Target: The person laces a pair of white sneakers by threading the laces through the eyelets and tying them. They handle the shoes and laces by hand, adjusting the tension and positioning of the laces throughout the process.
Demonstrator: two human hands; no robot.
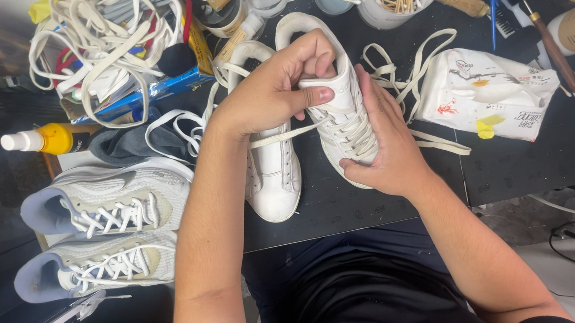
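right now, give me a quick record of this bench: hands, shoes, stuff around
left hand: grips the tongue and top of the laced white sneaker
right hand: cups that sneaker's side and sole
second white sneaker: flat on the black mat, unlaced
grey sneaker pair: to the left, laced
loose laces: heaped at upper left
yellow bottle: lying on its side
tissue pack: right of the hands

Both hands grip a white laced sneaker (343, 126) — the left hand (275, 91) pinching its tongue, the right hand (386, 150) cupping its side — beside its unlaced mate (271, 176) on the black mat (506, 165).
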